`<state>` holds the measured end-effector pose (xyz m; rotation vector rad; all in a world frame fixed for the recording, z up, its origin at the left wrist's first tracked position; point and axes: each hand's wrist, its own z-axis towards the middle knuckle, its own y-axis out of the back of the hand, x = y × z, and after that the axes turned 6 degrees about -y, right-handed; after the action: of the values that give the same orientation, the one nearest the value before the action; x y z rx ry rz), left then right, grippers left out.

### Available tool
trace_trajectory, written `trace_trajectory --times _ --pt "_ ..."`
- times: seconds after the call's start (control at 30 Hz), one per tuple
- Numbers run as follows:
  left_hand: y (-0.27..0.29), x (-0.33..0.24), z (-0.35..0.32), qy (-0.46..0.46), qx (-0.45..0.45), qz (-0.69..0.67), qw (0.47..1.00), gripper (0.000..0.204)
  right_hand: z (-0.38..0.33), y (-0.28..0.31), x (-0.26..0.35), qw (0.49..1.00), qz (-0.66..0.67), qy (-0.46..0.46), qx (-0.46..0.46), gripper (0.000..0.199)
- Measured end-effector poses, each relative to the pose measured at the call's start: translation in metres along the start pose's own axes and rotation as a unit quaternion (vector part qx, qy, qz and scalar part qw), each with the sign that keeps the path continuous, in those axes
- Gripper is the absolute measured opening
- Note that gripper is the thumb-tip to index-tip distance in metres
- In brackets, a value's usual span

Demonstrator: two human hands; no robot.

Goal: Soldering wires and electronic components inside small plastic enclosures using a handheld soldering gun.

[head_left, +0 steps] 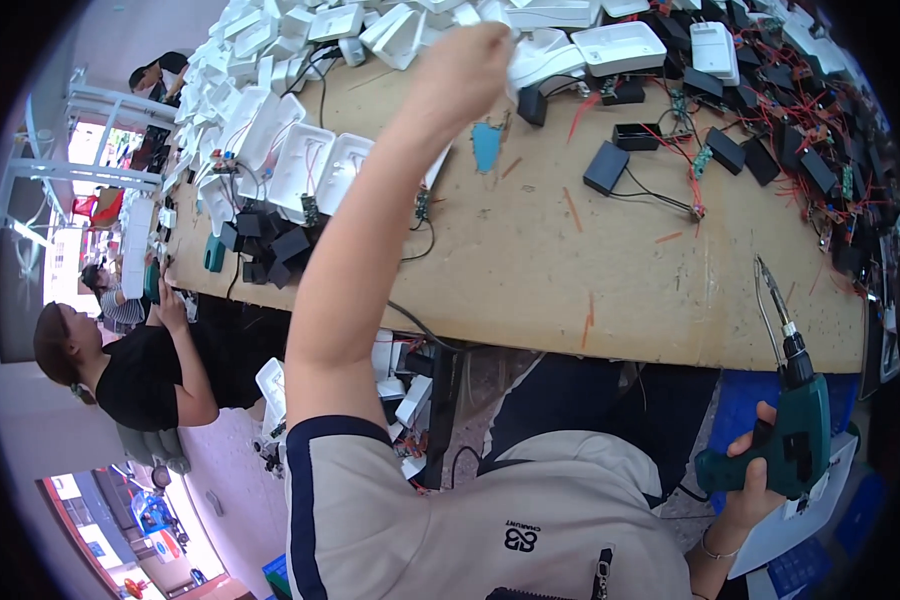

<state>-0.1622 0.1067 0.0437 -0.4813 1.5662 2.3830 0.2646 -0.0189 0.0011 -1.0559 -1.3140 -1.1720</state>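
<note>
My left arm stretches across the workbench to the far side. My left hand (467, 65) is closed at the edge of a white plastic casing (545, 62); its fingertips are partly hidden. Low on the right, my right hand (757, 480) grips the handle of a green soldering gun (806, 440). Its metal tip and thin feed tube point away from me over the bench's near edge. Right of my left hand lie an open white casing (620, 48) and a black box (606, 167) wired to a small circuit board (697, 211).
White casings (260, 115) heap up at the far left. Black boxes and red-wired boards (810, 170) crowd the bench's right side. More black boxes (270, 245) lie left of my arm. A person (135, 375) in black works at the left. Blue crates (750, 400) stand below the right edge.
</note>
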Motion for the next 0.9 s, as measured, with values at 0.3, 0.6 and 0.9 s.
trace_trajectory --times 0.3,0.6,0.9 --pt "-0.033 -0.034 -0.044 -0.073 -0.059 0.094 0.991 0.018 0.0 0.016 -0.006 0.999 -0.01 -0.02 -0.029 0.065" --pt "-0.029 -0.042 -0.064 -0.217 -0.17 0.191 0.942 0.011 0.001 0.012 -0.007 1.0 -0.001 -0.007 -0.024 0.064" --pt "-0.082 -0.13 -0.12 -0.376 -0.127 0.038 0.917 0.016 -0.002 0.012 -0.005 0.999 0.006 0.014 -0.052 0.062"
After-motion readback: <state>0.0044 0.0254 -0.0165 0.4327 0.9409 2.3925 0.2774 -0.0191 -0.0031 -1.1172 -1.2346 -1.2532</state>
